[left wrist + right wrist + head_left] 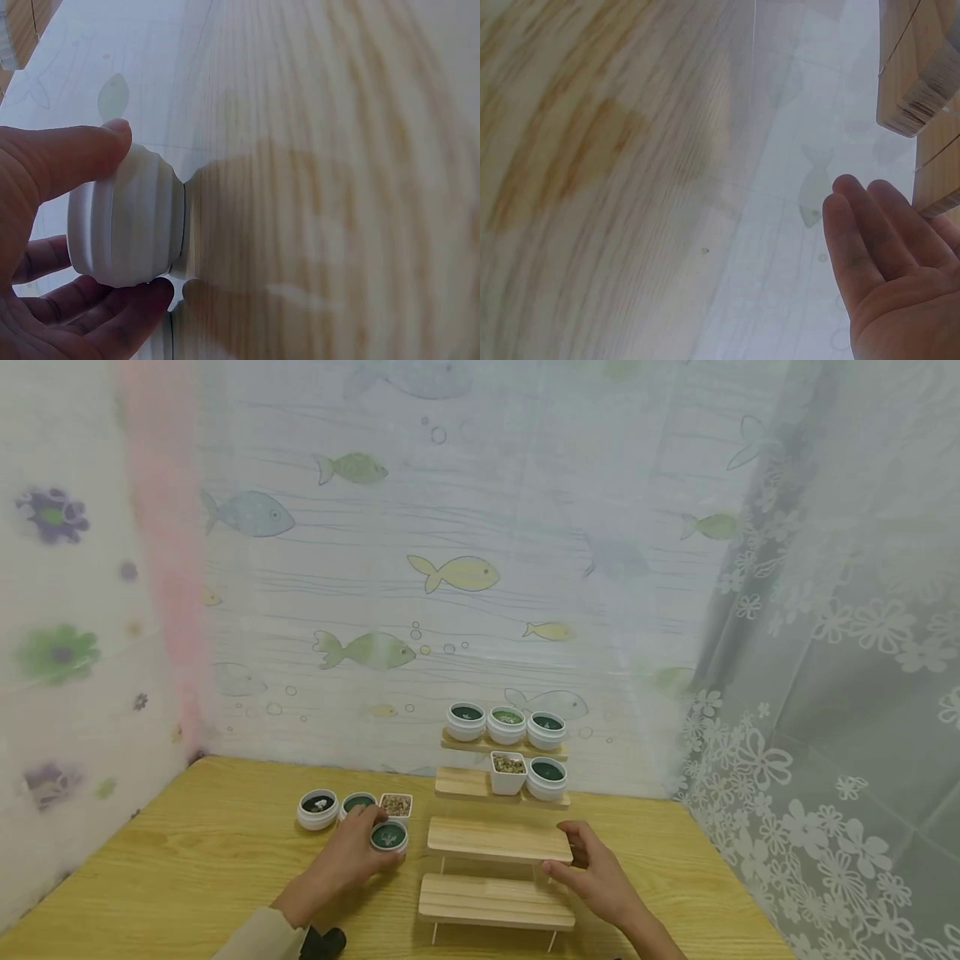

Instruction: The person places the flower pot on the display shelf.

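My left hand [348, 853] grips a small round white pot [389, 837] with a dark green top, left of the wooden tiered stand. In the left wrist view, the thumb lies on one side of that ribbed pot [131, 225] and the fingers curl round the other. Beside it on the table are a partly covered round pot [358, 802], another round pot [317, 810] and a square one [396, 806] with grainy filling. My right hand [600, 872] is at the right end of a wooden shelf [498, 840]; its fingers look nearly straight in the right wrist view.
The top shelf [480, 746] bears three round pots [506, 725]. Below, the second shelf [459, 783] holds a square pot [507, 774] and a round pot [547, 779]. The lowest shelf [495, 902] stands on thin legs near the front. Fish-printed curtain [465, 610] hangs behind the wooden table [187, 860].
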`<move>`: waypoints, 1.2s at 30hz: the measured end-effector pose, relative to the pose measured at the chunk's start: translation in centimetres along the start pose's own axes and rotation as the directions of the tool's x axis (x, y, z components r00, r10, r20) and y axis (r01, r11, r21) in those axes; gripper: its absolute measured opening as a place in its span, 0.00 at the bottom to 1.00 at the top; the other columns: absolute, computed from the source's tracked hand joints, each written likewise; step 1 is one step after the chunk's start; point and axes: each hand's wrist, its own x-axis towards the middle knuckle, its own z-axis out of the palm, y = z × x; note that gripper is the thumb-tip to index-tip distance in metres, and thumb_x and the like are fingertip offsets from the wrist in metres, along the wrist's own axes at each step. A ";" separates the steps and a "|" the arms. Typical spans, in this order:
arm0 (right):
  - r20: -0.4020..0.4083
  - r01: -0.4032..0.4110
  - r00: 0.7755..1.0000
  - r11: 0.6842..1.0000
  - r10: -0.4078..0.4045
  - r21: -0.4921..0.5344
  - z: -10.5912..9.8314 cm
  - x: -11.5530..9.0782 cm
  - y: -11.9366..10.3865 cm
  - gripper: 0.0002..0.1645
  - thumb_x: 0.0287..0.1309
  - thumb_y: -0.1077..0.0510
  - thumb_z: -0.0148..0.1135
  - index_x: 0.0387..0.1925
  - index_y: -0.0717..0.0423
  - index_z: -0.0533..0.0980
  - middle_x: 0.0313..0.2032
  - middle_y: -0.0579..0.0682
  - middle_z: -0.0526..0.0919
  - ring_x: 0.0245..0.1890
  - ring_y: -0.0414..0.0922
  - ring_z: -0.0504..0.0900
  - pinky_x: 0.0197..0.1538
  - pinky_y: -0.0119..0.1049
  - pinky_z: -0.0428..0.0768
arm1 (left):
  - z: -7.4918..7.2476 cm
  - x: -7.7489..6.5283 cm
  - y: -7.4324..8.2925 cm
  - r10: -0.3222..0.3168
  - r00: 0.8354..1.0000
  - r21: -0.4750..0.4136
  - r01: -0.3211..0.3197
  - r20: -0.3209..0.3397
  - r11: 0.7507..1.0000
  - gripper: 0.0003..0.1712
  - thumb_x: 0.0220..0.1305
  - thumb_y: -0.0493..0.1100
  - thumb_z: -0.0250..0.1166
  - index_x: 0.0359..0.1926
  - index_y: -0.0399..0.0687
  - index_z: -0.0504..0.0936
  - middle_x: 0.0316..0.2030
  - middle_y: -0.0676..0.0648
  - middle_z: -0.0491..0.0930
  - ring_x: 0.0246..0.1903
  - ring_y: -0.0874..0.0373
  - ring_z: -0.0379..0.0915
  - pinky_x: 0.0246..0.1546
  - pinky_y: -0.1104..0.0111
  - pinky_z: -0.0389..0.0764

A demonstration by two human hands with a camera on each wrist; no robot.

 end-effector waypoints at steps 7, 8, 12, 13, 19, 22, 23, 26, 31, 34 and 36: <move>0.005 0.000 1.000 1.000 0.000 0.012 -0.1 0.0 0.0 0.41 0.52 0.43 0.69 0.61 0.58 0.65 0.59 0.64 0.71 0.57 0.58 0.73 0.54 0.53 0.74 | 0.0 0.1 0.0 0.006 1.000 0.007 -0.006 -0.006 1.000 0.32 0.43 0.48 0.78 0.48 0.39 0.76 0.42 0.45 0.73 0.42 0.54 0.71 0.43 0.57 0.74; 0.007 0.000 1.000 1.000 0.000 0.010 -0.1 0.0 0.0 0.41 0.52 0.43 0.69 0.61 0.58 0.65 0.60 0.64 0.71 0.57 0.58 0.73 0.54 0.53 0.74 | 0.1 0.1 0.0 0.006 1.000 0.008 -0.006 -0.006 1.000 0.32 0.43 0.48 0.78 0.48 0.39 0.76 0.42 0.45 0.73 0.42 0.54 0.71 0.43 0.58 0.74; 0.007 0.006 1.000 1.000 -0.006 0.004 0.0 0.0 0.0 0.41 0.52 0.43 0.69 0.62 0.59 0.65 0.60 0.64 0.71 0.58 0.59 0.73 0.54 0.53 0.74 | 0.1 0.1 0.0 0.007 1.000 0.000 -0.007 -0.004 1.000 0.32 0.43 0.47 0.78 0.48 0.39 0.76 0.42 0.45 0.73 0.41 0.54 0.71 0.42 0.58 0.74; 0.006 0.007 1.000 1.000 -0.007 0.005 -0.1 0.0 0.0 0.41 0.52 0.43 0.69 0.62 0.59 0.65 0.60 0.64 0.71 0.58 0.59 0.73 0.54 0.53 0.74 | 0.1 0.0 0.0 0.009 1.000 -0.001 -0.009 -0.004 1.000 0.32 0.43 0.47 0.78 0.48 0.38 0.76 0.42 0.45 0.73 0.41 0.54 0.71 0.42 0.58 0.75; 0.008 0.014 1.000 1.000 -0.014 0.011 -0.1 -0.1 -0.3 0.41 0.52 0.44 0.70 0.61 0.59 0.65 0.59 0.64 0.72 0.57 0.57 0.73 0.54 0.52 0.74 | 0.0 0.0 0.0 0.007 1.000 -0.004 -0.007 0.001 1.000 0.32 0.44 0.48 0.78 0.48 0.39 0.76 0.42 0.45 0.73 0.41 0.54 0.71 0.41 0.58 0.75; 0.005 0.019 1.000 1.000 -0.020 0.020 -0.1 -0.1 -0.4 0.40 0.52 0.46 0.70 0.61 0.59 0.66 0.58 0.64 0.72 0.57 0.57 0.74 0.54 0.52 0.74 | -0.1 0.0 0.2 0.001 1.000 -0.013 -0.001 0.005 1.000 0.32 0.43 0.47 0.78 0.48 0.39 0.76 0.42 0.45 0.73 0.40 0.55 0.71 0.41 0.59 0.75; 0.004 0.021 1.000 1.000 -0.021 0.023 -0.1 -0.1 -0.4 0.40 0.52 0.46 0.70 0.60 0.59 0.66 0.58 0.64 0.72 0.57 0.57 0.74 0.54 0.52 0.74 | -0.1 0.0 0.2 0.000 1.000 -0.016 0.000 0.007 1.000 0.32 0.43 0.47 0.78 0.48 0.39 0.76 0.42 0.45 0.73 0.39 0.55 0.72 0.40 0.59 0.75; 0.002 0.019 1.000 0.999 -0.019 0.031 0.0 -0.1 -0.4 0.39 0.51 0.47 0.71 0.60 0.59 0.67 0.58 0.64 0.72 0.57 0.57 0.74 0.54 0.52 0.74 | -0.3 0.0 0.5 -0.001 1.000 -0.024 0.001 0.011 1.000 0.32 0.43 0.47 0.78 0.49 0.39 0.77 0.43 0.44 0.73 0.39 0.56 0.72 0.40 0.60 0.76; 0.011 0.019 1.000 1.000 -0.020 0.021 -0.1 -0.1 -0.2 0.40 0.51 0.45 0.70 0.60 0.59 0.66 0.59 0.64 0.72 0.58 0.57 0.73 0.55 0.52 0.74 | -0.9 0.1 1.1 0.017 1.000 -0.035 -0.017 -0.004 0.999 0.31 0.44 0.45 0.77 0.49 0.38 0.77 0.44 0.43 0.73 0.40 0.54 0.72 0.39 0.61 0.77; 0.016 0.013 1.000 1.000 -0.013 0.015 -0.1 -0.1 0.0 0.41 0.52 0.44 0.70 0.61 0.58 0.65 0.59 0.64 0.71 0.58 0.58 0.72 0.55 0.53 0.74 | -1.4 0.2 1.6 0.042 0.998 -0.026 -0.043 -0.036 0.999 0.30 0.44 0.44 0.77 0.48 0.37 0.77 0.43 0.43 0.74 0.40 0.53 0.72 0.38 0.60 0.76; 0.016 0.009 1.000 1.000 -0.009 0.016 -0.1 -0.1 0.0 0.41 0.52 0.44 0.70 0.61 0.58 0.65 0.59 0.65 0.71 0.58 0.58 0.72 0.55 0.53 0.74 | -1.8 0.2 1.9 0.058 0.997 -0.018 -0.059 -0.059 0.998 0.30 0.44 0.44 0.77 0.47 0.37 0.77 0.42 0.43 0.74 0.40 0.52 0.72 0.39 0.60 0.76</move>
